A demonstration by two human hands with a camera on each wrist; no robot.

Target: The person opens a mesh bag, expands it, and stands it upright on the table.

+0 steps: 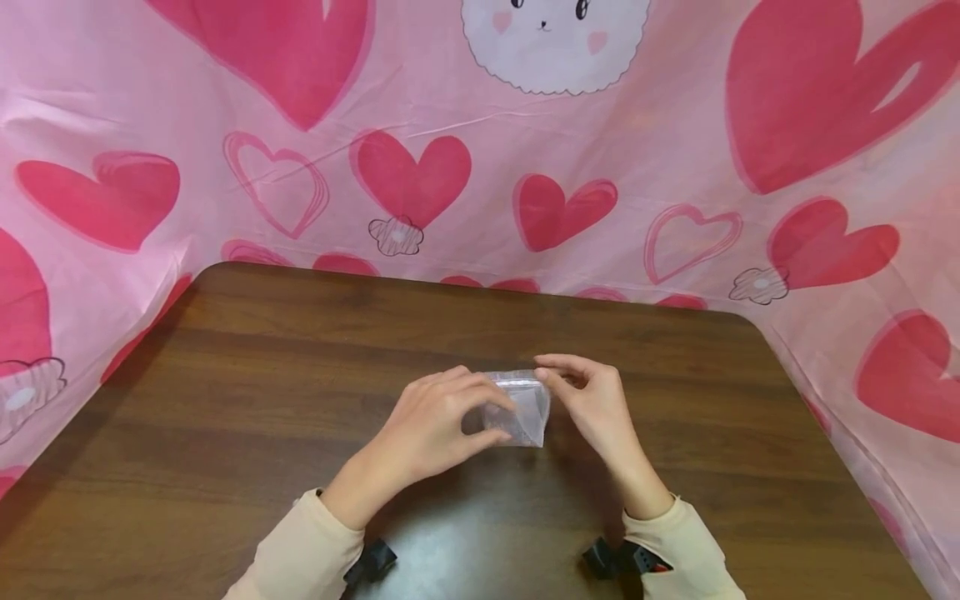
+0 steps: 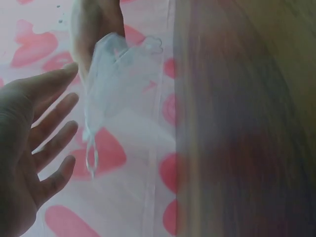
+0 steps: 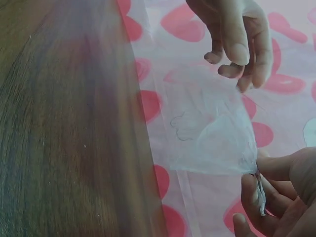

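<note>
A small clear plastic zip bag (image 1: 531, 408) is up in front of me, between both hands, with a seal line along its top. My right hand (image 1: 600, 408) pinches it at an upper corner between thumb and index finger, as the right wrist view shows on the bag (image 3: 222, 140). On the other side, my left hand (image 1: 438, 421) is beside the bag, its fingers apart and relaxed. A gap shows between those fingers (image 2: 55, 116) and the bag (image 2: 116, 84) in the left wrist view. No contents can be made out inside the bag.
Below the hands lies a dark brown wooden table (image 1: 300, 350) with rounded far corners. A pink cloth (image 1: 480, 108) printed with hearts hangs behind it and along both sides. Black devices (image 1: 371, 562) are at the sleeve cuffs.
</note>
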